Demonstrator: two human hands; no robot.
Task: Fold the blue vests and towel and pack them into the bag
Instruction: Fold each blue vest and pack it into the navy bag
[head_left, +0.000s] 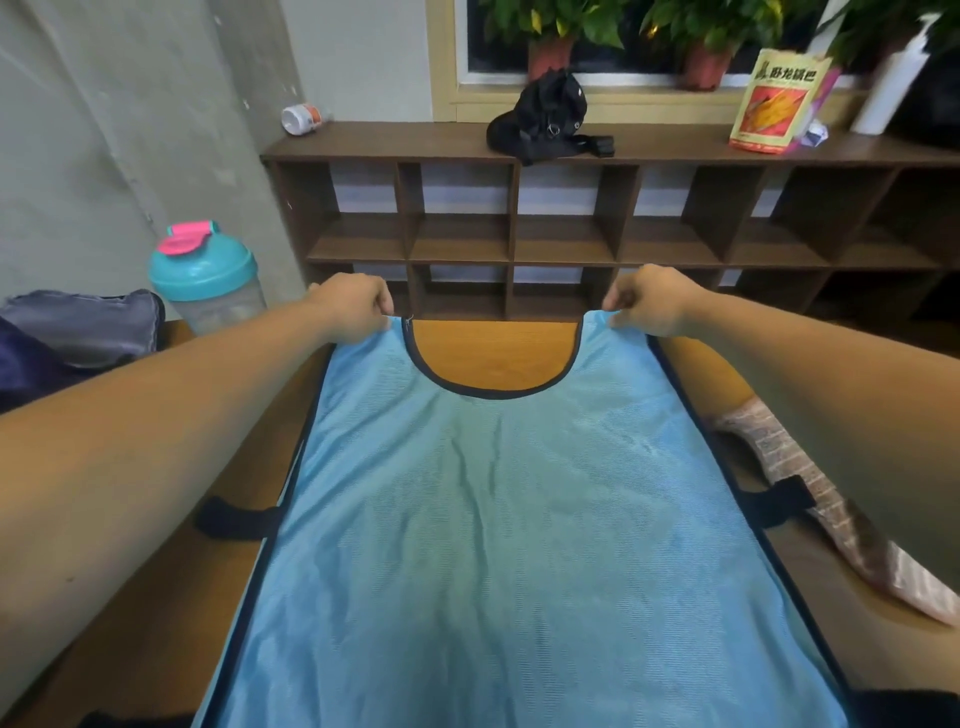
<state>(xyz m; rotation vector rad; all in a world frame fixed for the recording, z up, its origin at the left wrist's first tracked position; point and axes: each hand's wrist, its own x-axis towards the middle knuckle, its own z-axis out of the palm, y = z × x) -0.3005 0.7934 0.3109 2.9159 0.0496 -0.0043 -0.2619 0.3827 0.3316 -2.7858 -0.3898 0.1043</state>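
A light blue mesh vest (498, 519) with dark trim lies spread flat on the orange-brown table (493, 353), neckline at the far end. My left hand (353, 309) pinches its left shoulder strap. My right hand (649, 306) pinches the right shoulder strap. Black side straps stick out at both edges of the vest. A pinkish patterned towel (810, 483) lies on the table under my right forearm. A grey-purple bag (83, 327) sits at the far left.
A teal shaker bottle (208, 278) with a pink lid stands at the table's left rear. Behind the table runs a dark cubby shelf (519, 234) with a black pouch (548, 117), a snack packet (779, 104) and potted plants above.
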